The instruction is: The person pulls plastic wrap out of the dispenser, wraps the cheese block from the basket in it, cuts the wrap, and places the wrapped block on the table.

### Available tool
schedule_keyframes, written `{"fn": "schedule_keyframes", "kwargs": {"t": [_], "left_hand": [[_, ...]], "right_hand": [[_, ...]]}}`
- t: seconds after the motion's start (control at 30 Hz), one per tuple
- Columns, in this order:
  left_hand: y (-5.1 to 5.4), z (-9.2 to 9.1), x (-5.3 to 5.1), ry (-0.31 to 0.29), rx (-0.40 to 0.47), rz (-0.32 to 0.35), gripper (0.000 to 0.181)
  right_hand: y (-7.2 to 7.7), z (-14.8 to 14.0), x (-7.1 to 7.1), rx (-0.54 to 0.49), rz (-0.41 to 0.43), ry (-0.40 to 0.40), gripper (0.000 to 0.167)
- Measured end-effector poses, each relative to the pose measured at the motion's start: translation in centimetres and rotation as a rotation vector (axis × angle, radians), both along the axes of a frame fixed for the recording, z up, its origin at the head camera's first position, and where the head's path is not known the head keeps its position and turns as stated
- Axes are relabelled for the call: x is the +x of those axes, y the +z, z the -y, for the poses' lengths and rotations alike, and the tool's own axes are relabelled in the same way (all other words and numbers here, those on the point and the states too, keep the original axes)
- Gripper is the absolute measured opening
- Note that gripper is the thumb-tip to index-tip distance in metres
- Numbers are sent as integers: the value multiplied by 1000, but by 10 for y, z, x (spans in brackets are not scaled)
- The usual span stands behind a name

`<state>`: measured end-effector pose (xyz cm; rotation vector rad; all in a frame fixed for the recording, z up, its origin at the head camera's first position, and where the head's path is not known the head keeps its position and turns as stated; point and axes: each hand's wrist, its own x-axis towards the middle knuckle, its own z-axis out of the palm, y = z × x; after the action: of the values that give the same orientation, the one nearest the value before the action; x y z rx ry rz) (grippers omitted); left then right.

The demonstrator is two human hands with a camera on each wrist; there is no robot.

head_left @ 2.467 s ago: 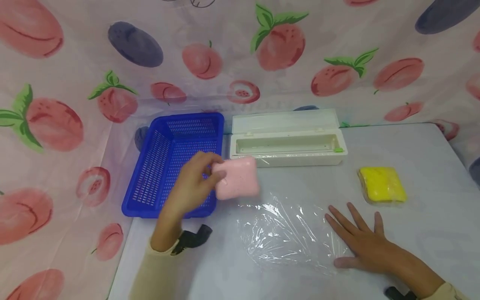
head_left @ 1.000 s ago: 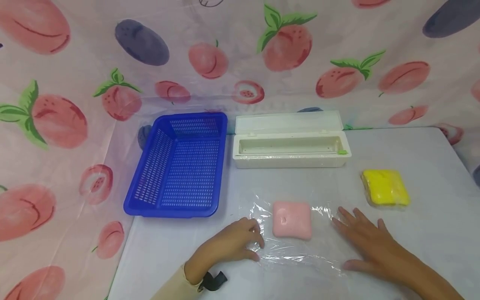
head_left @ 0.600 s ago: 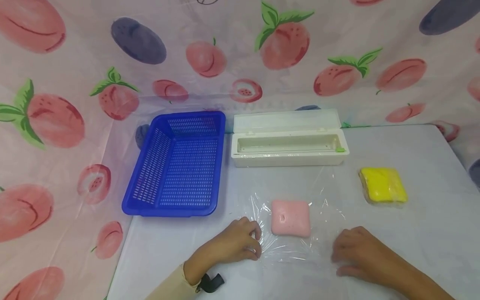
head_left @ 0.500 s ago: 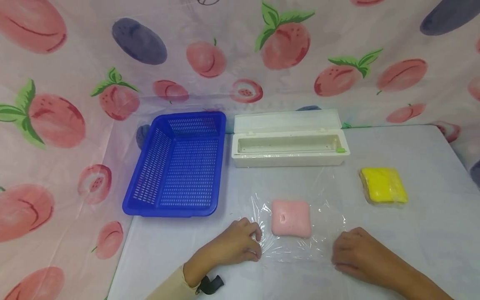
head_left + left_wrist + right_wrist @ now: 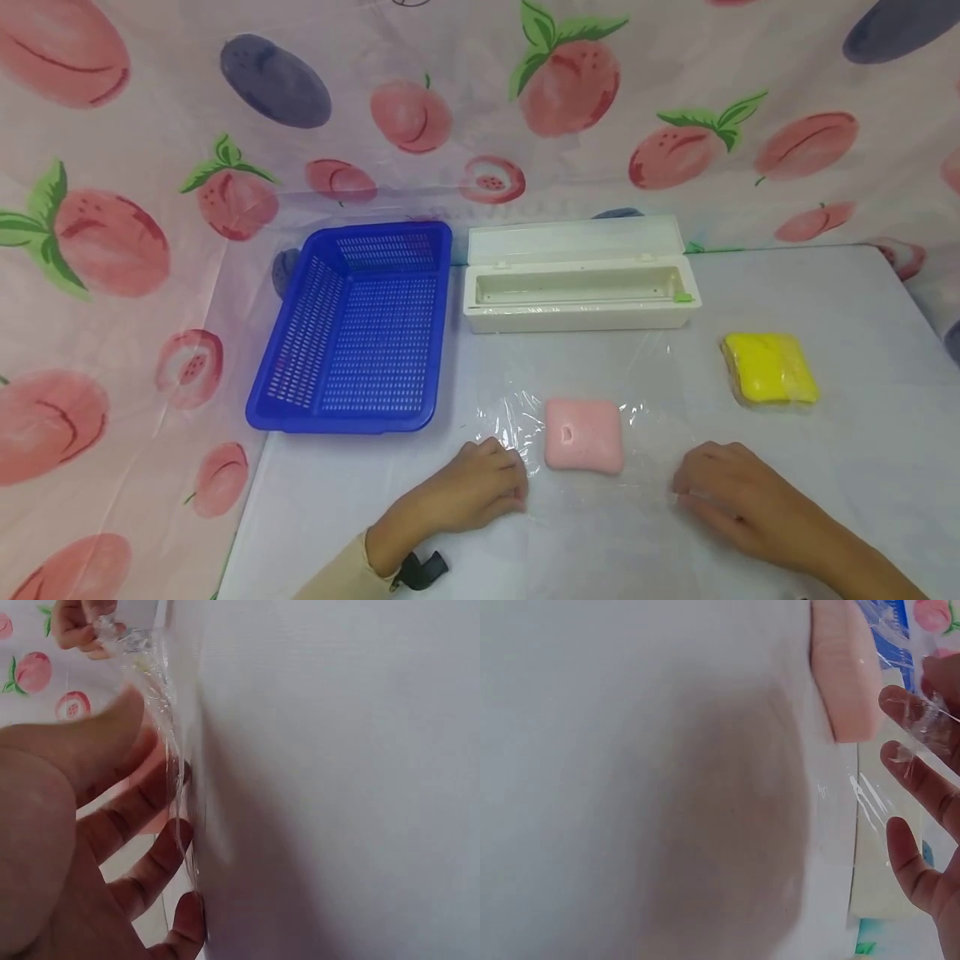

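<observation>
A pink square block with rounded corners lies flat on a sheet of clear plastic wrap on the white table. To its left, my left hand grips the wrap's near left edge with curled fingers. On the other side my right hand pinches the wrap's near right edge; bunched wrap shows at its fingertips in the right wrist view. The left wrist view shows the wrap lifted between both hands. Neither hand touches the pink block.
A blue perforated basket stands at the back left. Beside it is a long white wrap dispenser with its lid raised and a green slider. A yellow block in clear wrap lies to the right. Patterned cloth hangs behind.
The left hand has set the pink block down on the wrap and moved to the wrap's left edge. The right hand's spread fingers have curled, and its edge of the wrap is raised.
</observation>
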<state>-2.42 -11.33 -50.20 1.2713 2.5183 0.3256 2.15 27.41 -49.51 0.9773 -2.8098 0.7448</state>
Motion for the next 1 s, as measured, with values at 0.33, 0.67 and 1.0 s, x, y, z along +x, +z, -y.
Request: {"fn": "schedule_keyframes", "kwargs": {"t": [0.33,0.67,1.0], "left_hand": [[-8,-12,5,23,-36,-93,11],[2,6,-9,70,323,118,7],[4,-21,-26,264,244,298,26]], "right_hand": [[3,5,-4,-183,-60,-40,35],[11,13,-12,-173,52,-206,34],[-1,18,-34,-153,295,-396,5]]}}
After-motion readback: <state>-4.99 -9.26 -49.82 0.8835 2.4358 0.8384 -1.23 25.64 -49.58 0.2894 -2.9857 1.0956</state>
